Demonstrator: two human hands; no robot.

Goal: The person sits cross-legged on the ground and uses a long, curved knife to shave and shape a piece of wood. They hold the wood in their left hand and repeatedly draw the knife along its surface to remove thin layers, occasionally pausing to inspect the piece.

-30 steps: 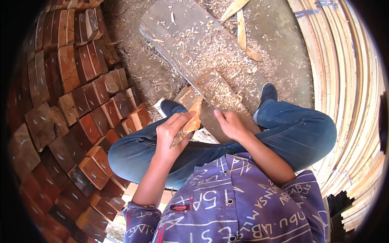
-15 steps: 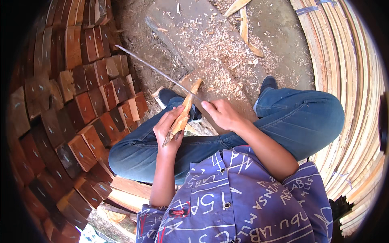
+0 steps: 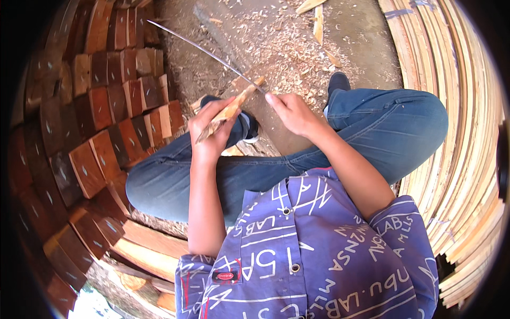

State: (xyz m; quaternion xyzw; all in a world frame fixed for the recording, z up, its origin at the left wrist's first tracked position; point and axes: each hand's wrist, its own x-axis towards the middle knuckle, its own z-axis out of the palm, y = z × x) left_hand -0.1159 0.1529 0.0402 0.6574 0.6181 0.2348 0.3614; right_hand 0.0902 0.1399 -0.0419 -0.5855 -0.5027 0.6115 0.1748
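1. Since the earlier frame: the long thin blade (image 3: 204,51) has swung up and out to the far left, and the left hand (image 3: 212,130) has brought the wood piece (image 3: 229,110) up level with the right hand.
2. Left hand: clamped round the wood piece, a short pale billet tilted with its far end up to the right, held over the left knee.
3. Right hand (image 3: 292,111): closed on the near end of the blade, just beside the billet's far tip. Hands sit close together, not touching.
4. Blade edge meets the billet at its far end; I cannot tell how deep it bites.
5. Progress, my read: the billet is already slim and tapered, and shavings (image 3: 289,50) lie thick on the ground beyond the knees, so much trimming is done. The near end looks rough and dark, so more is likely left.
6. Around: reddish cut blocks (image 3: 106,117) stacked at left, pale slats (image 3: 457,106) bundled at right.
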